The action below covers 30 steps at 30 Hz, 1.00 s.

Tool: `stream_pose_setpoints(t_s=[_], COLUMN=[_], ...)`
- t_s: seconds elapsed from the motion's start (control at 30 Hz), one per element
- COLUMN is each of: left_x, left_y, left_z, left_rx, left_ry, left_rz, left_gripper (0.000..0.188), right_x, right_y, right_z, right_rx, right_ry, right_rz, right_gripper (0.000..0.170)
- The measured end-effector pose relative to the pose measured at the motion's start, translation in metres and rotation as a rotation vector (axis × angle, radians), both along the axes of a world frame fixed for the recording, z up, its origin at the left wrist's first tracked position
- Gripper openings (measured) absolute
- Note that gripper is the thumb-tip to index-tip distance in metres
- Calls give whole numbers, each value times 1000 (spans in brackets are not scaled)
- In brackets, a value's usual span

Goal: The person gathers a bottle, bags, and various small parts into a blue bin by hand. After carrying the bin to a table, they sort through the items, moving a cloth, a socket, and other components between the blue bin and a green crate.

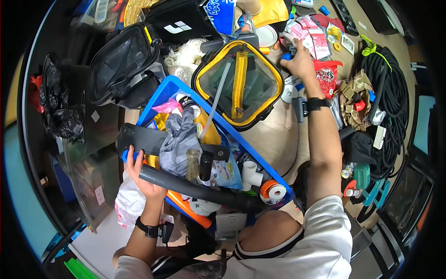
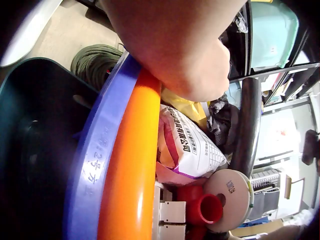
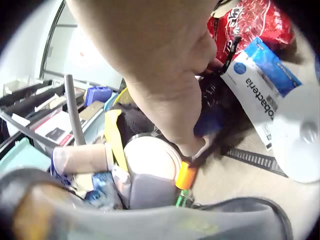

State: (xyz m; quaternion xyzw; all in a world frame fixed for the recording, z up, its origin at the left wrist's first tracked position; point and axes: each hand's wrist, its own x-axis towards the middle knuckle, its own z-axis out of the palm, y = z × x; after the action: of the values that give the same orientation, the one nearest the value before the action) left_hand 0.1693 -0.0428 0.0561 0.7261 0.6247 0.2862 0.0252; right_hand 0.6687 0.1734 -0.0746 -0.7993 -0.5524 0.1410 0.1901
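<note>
The left hand point(image 1: 147, 181) lies at the left end of a blue bin point(image 1: 251, 153), fingers extended over its edge beside a dark grey pipe point(image 1: 186, 186). In the left wrist view that hand point(image 2: 185, 60) is above the bin's blue rim point(image 2: 100, 150) and an orange tube point(image 2: 132, 165); its fingertips are hidden. Across the table the right hand point(image 1: 302, 63) holds a dark and blue item point(image 1: 286, 56) between thumb and fingers. In the right wrist view this hand point(image 3: 165, 95) partly hides the item point(image 3: 212, 120), beside an orange cylinder point(image 3: 186, 175).
A yellow-edged mesh case point(image 1: 223, 116) lies beyond the bin. Coiled black hose point(image 1: 395, 107), a red packet point(image 1: 326, 79) and brown paper point(image 1: 355, 100) are on the right. A clear-topped black case point(image 1: 123, 58) stands at the left; a white disc point(image 1: 289, 93) lies near the right wrist.
</note>
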Motion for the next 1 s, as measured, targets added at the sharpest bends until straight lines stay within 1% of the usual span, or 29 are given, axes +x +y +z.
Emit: stream_pose_setpoints(t_s=[0.03,0.1,0.13,0.17,0.23,0.3,0.33,0.37,0.43,0.47,0.5,0.57,0.63,0.7,0.77,0.8,0.9,0.93,1.0], left_x=[0,-1,-1,-1,-2,-1,0,1,2,2,1,-2,-3,-3,-3,-3,-3,-3,-4], left_y=[0,0,-1,-1,-1,-2,-2,-2,-1,-1,-1,-1,-2,-1,-1,-2,-1,-2,-4], left_z=[0,0,0,0,-2,-2,1,4,3,3,3,0,-1,2,1,1,2,3,1], left_rx=[3,7,0,-7,0,5,-5,-16,-10,-11,-11,-6,-9,7,-2,-9,-6,-11,-3], left_ry=[11,22,11,-1,-3,-4,5,14,21,12,4,-3,-9,23,-21,-45,-83,-108,-120], left_rz=[-2,2,7,12,13,12,0,-12,0,-6,-11,-5,-2,-19,-13,-12,-23,-21,-17], left_gripper=[53,53,53,53,53,53,49,46,45,45,44,44,45,42,41,42,42,43,44], right_x=[17,30,43,49,51,59,61,52,44,40,31,60,23,31,19,4,-66,-90,-143], right_y=[2,-9,-11,-16,-27,-52,-61,-71,-92,-99,-106,-123,-140,-170,-198,-199,-199,-188,-141], right_z=[-8,1,-10,-17,-3,0,1,13,26,35,46,25,77,78,90,101,140,155,185], right_rx=[64,216,196,271,266,388,403,463,442,467,526,522,552,467,371,357,316,314,320], right_ry=[108,336,535,569,650,1016,1083,1150,1311,1365,1437,1648,1624,1692,1718,1728,895,901,1099], right_rz=[22,38,-8,-57,-39,-15,-12,-25,-68,-14,-12,98,67,212,245,262,505,518,868], right_gripper=[100,101,98,87,92,86,81,75,58,57,53,63,45,54,63,63,80,80,104])
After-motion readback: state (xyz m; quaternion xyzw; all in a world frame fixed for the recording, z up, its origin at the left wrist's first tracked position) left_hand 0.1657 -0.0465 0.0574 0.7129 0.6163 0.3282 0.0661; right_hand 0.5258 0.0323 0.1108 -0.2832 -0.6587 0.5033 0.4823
